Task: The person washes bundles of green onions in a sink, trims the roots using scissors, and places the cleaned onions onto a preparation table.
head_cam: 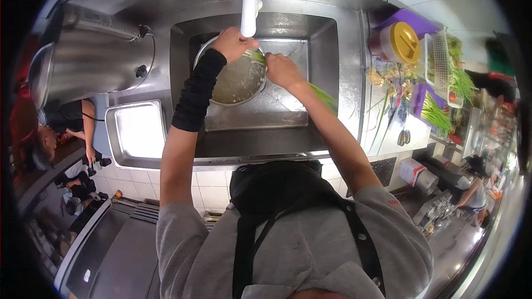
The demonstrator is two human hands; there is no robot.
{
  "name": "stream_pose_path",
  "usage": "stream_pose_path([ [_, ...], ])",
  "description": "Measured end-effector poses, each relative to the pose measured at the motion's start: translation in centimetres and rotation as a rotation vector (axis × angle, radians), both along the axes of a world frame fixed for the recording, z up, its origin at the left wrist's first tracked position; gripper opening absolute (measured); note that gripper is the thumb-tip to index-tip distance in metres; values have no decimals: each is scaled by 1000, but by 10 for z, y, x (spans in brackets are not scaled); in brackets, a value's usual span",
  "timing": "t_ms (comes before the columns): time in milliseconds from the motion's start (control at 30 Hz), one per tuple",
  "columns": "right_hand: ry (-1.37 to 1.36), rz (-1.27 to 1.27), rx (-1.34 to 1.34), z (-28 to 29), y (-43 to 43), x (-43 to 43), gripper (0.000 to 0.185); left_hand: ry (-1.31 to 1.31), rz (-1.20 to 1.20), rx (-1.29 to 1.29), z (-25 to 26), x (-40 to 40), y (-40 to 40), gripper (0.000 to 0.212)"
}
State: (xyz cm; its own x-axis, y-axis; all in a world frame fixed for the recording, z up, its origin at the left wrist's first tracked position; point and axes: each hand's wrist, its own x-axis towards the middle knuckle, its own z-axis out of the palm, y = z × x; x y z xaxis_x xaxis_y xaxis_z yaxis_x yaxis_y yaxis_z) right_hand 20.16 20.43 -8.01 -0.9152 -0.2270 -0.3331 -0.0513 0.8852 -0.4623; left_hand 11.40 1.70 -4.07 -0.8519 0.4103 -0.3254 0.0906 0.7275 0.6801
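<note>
My left hand (236, 44), below a black sleeve on the forearm, holds the pale end of a bunch of green onions (255, 56) over the rim of a round metal pot. Closed around the same bunch is my right hand (282, 68), just right of the pot; the green leaves trail out beneath my right forearm. The pot (237, 79) stands in a stainless steel sink (257, 141) and holds cloudy water. A white faucet (250, 4) reaches over my left hand.
An empty-looking metal pan (135, 133) and a large steel vessel (99, 50) stand left. At right are a container with a yellow lid (404, 42), scissors (403, 137), roots, a white basket (442, 58) and a purple crate (419, 99) of greens. Other people are at both sides.
</note>
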Motion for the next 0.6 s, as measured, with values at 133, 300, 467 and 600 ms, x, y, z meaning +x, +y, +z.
stream_pose_path([
  [133,-16,-35,17,3,-2,-2,24,76,-94,309,-6,-3,-13,27],
  [300,-41,-53,-91,1,4,-11,24,-180,47,314,-3,-47,-40,26],
  [467,-47,-110,-193,18,10,-10,23,-221,103,256,-54,-108,-22,67],
  [600,-37,-79,-245,72,22,13,21,-600,239,445,-102,-136,-23,40],
])
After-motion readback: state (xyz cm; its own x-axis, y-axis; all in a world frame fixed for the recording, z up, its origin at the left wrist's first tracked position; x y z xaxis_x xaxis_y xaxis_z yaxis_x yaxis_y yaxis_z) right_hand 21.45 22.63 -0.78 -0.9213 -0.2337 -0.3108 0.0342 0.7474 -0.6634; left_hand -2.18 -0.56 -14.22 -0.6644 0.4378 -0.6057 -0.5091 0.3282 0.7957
